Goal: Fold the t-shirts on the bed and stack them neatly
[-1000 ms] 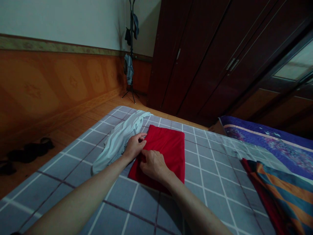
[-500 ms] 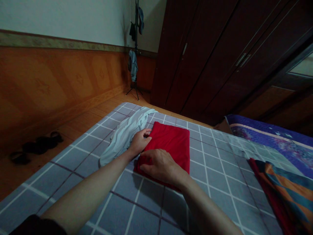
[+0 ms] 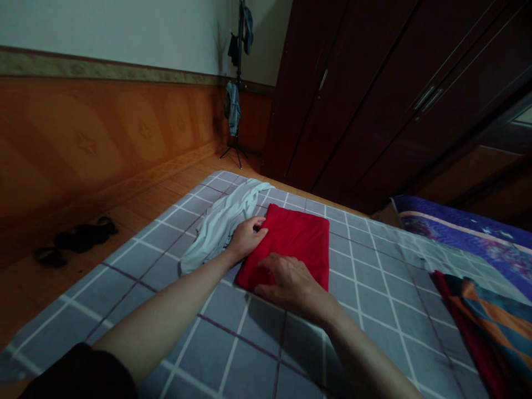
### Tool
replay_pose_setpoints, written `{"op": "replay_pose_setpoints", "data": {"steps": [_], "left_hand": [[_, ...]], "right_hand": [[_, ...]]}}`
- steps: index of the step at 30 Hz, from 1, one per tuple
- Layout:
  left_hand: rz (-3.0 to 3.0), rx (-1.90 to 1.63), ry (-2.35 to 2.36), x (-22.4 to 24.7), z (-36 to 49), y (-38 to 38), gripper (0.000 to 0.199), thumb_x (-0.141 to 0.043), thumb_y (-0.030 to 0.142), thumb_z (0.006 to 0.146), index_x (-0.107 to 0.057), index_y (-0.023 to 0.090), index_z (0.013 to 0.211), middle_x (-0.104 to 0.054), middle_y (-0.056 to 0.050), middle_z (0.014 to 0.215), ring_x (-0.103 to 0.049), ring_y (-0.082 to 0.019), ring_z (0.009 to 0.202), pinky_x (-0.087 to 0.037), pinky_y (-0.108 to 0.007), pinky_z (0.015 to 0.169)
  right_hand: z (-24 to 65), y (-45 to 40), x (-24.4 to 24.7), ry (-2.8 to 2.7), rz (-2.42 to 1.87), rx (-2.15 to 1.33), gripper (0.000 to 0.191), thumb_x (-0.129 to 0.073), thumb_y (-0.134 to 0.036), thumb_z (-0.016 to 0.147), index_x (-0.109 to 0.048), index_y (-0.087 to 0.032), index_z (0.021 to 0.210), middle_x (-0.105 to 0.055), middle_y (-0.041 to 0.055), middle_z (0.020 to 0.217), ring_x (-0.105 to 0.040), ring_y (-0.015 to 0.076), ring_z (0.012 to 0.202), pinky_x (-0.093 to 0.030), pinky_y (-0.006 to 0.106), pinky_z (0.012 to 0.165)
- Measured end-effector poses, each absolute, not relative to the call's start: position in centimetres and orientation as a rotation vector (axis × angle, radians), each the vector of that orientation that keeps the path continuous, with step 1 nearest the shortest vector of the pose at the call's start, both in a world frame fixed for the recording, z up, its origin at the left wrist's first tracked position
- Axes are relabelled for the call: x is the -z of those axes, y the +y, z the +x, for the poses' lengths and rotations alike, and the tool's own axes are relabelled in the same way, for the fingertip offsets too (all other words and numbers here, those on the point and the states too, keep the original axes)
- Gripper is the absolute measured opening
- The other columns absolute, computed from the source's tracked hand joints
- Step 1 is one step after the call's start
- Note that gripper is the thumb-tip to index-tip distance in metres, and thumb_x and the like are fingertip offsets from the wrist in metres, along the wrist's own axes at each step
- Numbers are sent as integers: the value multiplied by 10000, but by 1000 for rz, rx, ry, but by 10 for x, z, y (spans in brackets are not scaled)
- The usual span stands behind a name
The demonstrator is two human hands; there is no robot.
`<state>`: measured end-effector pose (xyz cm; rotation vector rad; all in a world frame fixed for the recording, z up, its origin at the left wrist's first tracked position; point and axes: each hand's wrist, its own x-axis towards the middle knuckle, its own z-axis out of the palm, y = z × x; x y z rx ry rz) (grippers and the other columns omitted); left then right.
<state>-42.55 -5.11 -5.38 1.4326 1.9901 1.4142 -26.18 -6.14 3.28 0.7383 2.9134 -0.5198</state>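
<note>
A red folded garment (image 3: 299,233) lies as a flat, roughly rectangular bundle on the checked bedsheet (image 3: 374,316). My left hand (image 3: 248,237) rests at its left edge, thumb on the red fabric and fingers slightly curled, with a gap between them. Over the near part of the bundle is my right hand (image 3: 293,282), palm down, its thumb and fingers apart; whether its palm presses on the cloth is hidden. Beside my left hand, a pale, crumpled garment (image 3: 226,224) stretches along the bed's left side.
Orange, blue and red clothes (image 3: 494,321) lie at the right. Dark sandals (image 3: 78,238) are on the floor at left. Behind the bed stand a coat rack (image 3: 239,72) and a dark wardrobe (image 3: 353,100). Purple bedding (image 3: 457,219) shows at the far right.
The red garment's near left corner, bunched before, now lies flatter. My right hand has shifted slightly off that corner. The whole view has swung a little, moving everything rightward.
</note>
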Motion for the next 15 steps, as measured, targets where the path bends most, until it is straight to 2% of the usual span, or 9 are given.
{"op": "replay_pose_setpoints", "data": {"steps": [2,6,15], "left_hand": [[1452,-1405,1989,53,-425,-52,313,-609,185,769,-633,157,1080,-692,-67,1013,-637,-191,924,-477,-319,891],[1469,-1383,1991,55,-426,-50,345,-596,123,754,-626,164,1095,-690,-60,1036,-636,-192,949,-473,-322,907],[1501,-1377,1998,58,-425,-49,344,-566,79,761,-625,145,1094,-688,-73,1043,-638,-189,948,-473,-327,916]], "right_hand": [[-257,-66,-25,2928,684,429,232,-626,-312,785,-653,-217,995,-655,39,929,-610,190,830,-355,263,625],[-258,-77,-11,2973,607,235,134,-533,-191,842,-642,-207,919,-630,40,888,-594,168,768,-309,260,547],[-246,-83,-6,3005,617,109,175,-487,-74,827,-612,-186,877,-597,50,864,-554,162,737,-259,282,504]]}}
